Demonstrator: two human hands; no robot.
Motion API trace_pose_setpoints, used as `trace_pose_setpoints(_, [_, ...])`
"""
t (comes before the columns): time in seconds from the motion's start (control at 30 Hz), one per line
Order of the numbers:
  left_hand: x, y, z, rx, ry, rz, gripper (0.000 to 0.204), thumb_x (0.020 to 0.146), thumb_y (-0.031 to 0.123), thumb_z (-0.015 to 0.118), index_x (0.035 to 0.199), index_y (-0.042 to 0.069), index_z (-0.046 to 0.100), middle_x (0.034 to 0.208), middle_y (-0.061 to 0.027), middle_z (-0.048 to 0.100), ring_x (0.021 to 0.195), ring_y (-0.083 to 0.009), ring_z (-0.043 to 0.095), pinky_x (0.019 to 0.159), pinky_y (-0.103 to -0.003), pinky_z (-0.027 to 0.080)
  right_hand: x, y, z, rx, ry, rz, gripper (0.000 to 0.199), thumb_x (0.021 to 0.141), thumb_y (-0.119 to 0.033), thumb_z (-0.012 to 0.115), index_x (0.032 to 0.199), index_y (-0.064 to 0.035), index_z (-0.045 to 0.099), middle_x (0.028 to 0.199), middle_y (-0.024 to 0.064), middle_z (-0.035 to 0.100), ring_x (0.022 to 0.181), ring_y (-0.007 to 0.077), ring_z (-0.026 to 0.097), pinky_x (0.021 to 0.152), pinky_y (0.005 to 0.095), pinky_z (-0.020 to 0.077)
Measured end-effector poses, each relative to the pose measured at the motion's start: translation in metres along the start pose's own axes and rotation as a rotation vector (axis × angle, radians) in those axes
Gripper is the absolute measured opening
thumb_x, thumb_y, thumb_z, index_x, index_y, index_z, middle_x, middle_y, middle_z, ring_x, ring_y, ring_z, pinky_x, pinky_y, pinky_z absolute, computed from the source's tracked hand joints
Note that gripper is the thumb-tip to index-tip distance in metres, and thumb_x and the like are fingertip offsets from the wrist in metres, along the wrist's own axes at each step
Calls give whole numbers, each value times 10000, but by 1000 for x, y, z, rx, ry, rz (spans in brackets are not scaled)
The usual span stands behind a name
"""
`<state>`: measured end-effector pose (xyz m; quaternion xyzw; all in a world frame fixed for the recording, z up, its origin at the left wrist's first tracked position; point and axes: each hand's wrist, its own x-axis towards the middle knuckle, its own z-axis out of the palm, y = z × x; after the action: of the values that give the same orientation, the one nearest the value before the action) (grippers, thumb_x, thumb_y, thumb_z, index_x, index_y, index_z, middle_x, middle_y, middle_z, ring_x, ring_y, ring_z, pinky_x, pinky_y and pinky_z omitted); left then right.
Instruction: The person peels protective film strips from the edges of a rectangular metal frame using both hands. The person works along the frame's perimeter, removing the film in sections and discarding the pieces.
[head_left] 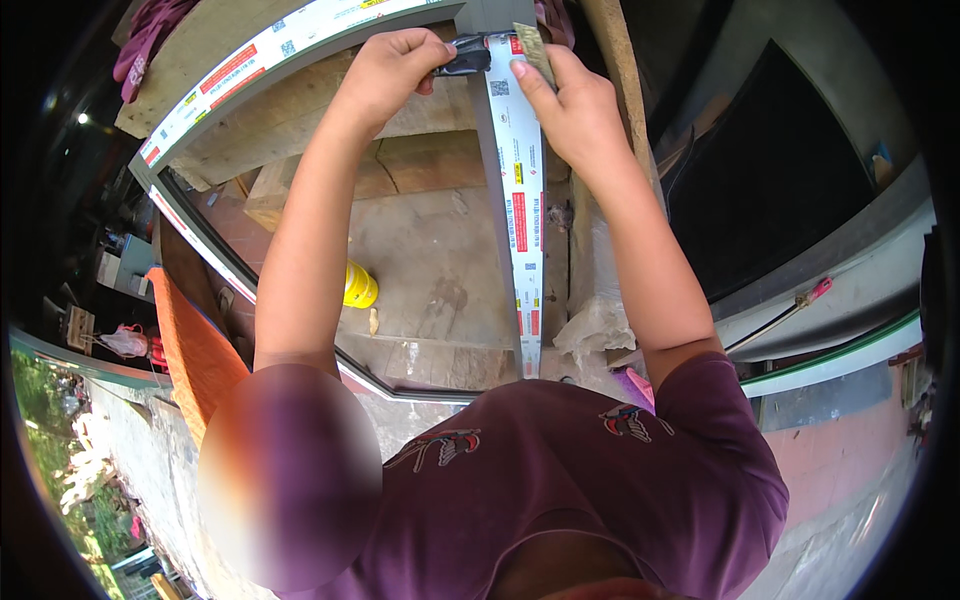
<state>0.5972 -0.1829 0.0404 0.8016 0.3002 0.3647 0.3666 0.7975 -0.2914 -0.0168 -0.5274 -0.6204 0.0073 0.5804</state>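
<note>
A grey metal window or door frame [524, 290], covered in white protective film with red labels, stretches in front of me. My left hand [392, 80] is at its far end, thumb and fingers pinching a shiny black strip [466, 56], perhaps tape or plastic film. The strip runs across to the frame's upright bar. On the right side of that bar, my right hand [578, 108] grips a flat, rough, greyish-brown piece [534, 55] between thumb and fingers. That piece rests close against the filmed bar; its exact kind I cannot make out.
Wooden beams [340, 165] lie under the frame. A yellow round container [360, 285] stands on the floor inside it. Orange sheeting [192, 345] hangs at the left. To the right are a large black panel [775, 190] and a thin rod with a pink end [780, 315].
</note>
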Motion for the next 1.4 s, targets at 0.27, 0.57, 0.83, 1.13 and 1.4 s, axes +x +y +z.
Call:
trace_pose_setpoints(0.27, [5,10,4,-393,40,-116,174,938,202,661,890,35,667,720,-6,559,625,-117,529,645,-297,508,2,5,31,-74,159,-168,573,972,-281,662,1476,-120,442,810,265,689,768,466,684,673,525,539])
trace_pose_setpoints(0.57, [4,16,6,-385,50,-120,188,918,198,676,873,16,687,732,-9,574,609,-117,528,607,-281,494,12,1,43,3,150,-170,538,944,-211,670,1458,-159,518,837,241,696,782,439,690,687,516,539])
trace_pose_setpoints(0.83, [-1,38,-40,-725,132,159,153,926,179,621,906,27,623,653,-45,537,597,-185,537,648,-331,493,-25,15,56,52,67,-224,535,948,-218,685,1455,-132,535,952,220,725,831,410,707,723,480,561])
trace_pose_setpoints(1.13, [-92,-34,-16,98,383,-141,421,992,459,658,729,136,601,633,9,564,530,-108,513,553,-279,421,-69,11,15,327,77,134,533,981,-216,687,1465,-74,514,715,51,578,647,76,580,625,240,464])
trace_pose_setpoints(1.4, [-261,-255,171,395,-50,-458,391,938,419,673,906,29,678,829,-215,708,793,-393,698,686,-481,532,31,13,18,511,-369,86,401,1062,-342,561,1148,40,648,1131,117,723,1005,164,692,887,321,559])
